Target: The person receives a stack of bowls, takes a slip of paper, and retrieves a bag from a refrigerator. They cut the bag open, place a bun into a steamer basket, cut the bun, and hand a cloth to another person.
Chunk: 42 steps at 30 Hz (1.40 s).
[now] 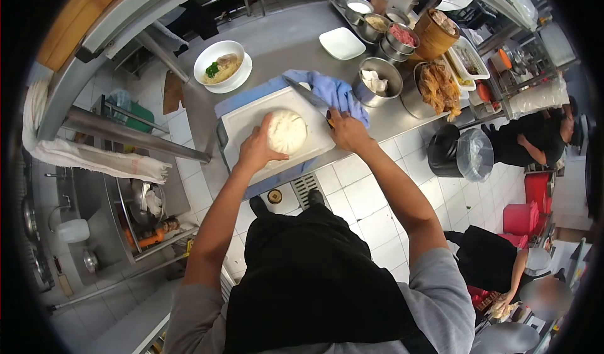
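A large, round white bun (pixel 287 132) with a pleated top rests on a white cutting board (pixel 242 141). My left hand (pixel 259 145) curves around the bun's left side, thumb along its near edge, and holds it. In my right hand (pixel 346 130) is the handle of a knife (pixel 306 93), its wide blade slanting up and left over the board's far right part, apart from the bun. Beyond the blade lies a crumpled blue cloth (pixel 336 91), close to my right fingers.
A noodle bowl (pixel 220 62) stands at the far left of the steel counter, a square white dish (pixel 342 44) at the back. To the right are metal pots (pixel 377 82), one with fried meat (pixel 439 88). Two co-workers stand at right, near a black bin (pixel 444 149).
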### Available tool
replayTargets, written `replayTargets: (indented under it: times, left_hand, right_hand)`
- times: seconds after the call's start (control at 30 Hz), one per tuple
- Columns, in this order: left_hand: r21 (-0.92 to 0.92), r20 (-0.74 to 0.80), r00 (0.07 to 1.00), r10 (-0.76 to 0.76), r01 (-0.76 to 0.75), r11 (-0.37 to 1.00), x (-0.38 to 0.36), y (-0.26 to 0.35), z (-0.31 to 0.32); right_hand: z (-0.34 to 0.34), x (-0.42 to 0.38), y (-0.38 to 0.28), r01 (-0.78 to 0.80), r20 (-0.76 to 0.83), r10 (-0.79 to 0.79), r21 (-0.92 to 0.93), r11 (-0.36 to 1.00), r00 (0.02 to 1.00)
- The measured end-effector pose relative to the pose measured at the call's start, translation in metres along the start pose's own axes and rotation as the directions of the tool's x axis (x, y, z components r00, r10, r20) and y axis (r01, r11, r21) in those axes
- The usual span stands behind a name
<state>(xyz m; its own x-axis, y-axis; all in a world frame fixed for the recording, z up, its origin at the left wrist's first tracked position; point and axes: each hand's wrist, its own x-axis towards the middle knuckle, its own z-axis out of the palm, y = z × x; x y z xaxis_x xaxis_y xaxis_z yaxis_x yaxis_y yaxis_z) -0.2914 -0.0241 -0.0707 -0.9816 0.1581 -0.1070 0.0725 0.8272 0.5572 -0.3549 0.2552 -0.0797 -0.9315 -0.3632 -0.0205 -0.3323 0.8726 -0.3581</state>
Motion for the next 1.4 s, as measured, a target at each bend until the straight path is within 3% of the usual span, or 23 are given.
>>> replayTargets:
  times: [0.1,0.17,0.2,0.27,0.4,0.47,0.57,1.0,1.2,1.27,1.4]
  left_hand:
    - [-0.007,-0.077,0.991,-0.111,0.111,0.994,-0.001,0.015,0.008]
    - [-0.026,-0.064,0.982,-0.179,0.177,0.984,-0.004,0.021,0.008]
    - [-0.034,-0.07,0.981,-0.182,0.18,0.983,-0.004,0.022,0.006]
    - [-0.007,-0.016,0.98,-0.198,0.198,0.98,-0.004,0.025,0.002]
    - [-0.053,-0.07,0.985,-0.16,0.157,0.986,-0.008,0.018,0.005]
    - [-0.014,-0.112,0.986,-0.122,0.121,0.993,-0.006,0.014,0.007]
    - [-0.009,-0.108,0.987,-0.118,0.117,0.993,-0.007,0.018,0.003]
    - [0.03,-0.143,0.987,-0.073,0.078,0.997,-0.004,0.013,0.009]
    - [0.079,-0.091,0.99,-0.105,0.112,0.991,0.0,0.014,0.007]
    - [0.078,-0.094,0.99,-0.1,0.108,0.991,0.0,0.014,0.007]
    - [0.082,-0.072,0.993,-0.097,0.103,0.991,0.002,0.013,0.007]
  right_hand:
    - [-0.014,-0.004,-0.01,0.023,0.052,-0.024,0.01,1.0,0.998]
    - [-0.031,-0.029,-0.03,0.063,0.003,-0.068,0.36,0.931,0.998]
    - [-0.046,-0.041,-0.047,0.068,0.006,-0.075,0.353,0.933,0.997]
    - [-0.07,-0.062,-0.082,-0.329,0.401,0.077,0.61,0.721,0.913]
    - [-0.051,-0.081,-0.093,-0.187,0.326,-0.017,0.583,0.791,0.945]
    - [-0.046,-0.085,-0.098,-0.07,0.134,0.004,0.485,0.872,0.991]
    - [-0.036,-0.086,-0.094,0.007,0.088,-0.038,0.328,0.945,0.995]
    - [-0.039,-0.079,-0.105,0.011,0.229,-0.027,0.068,0.998,0.973]
    - [-0.057,-0.088,-0.114,-0.01,0.322,0.008,0.002,1.0,0.947]
    - [-0.062,-0.086,-0.118,-0.038,0.384,0.072,-0.096,0.995,0.92]
    - [-0.062,-0.073,-0.122,-0.058,0.373,0.068,-0.039,0.998,0.925]
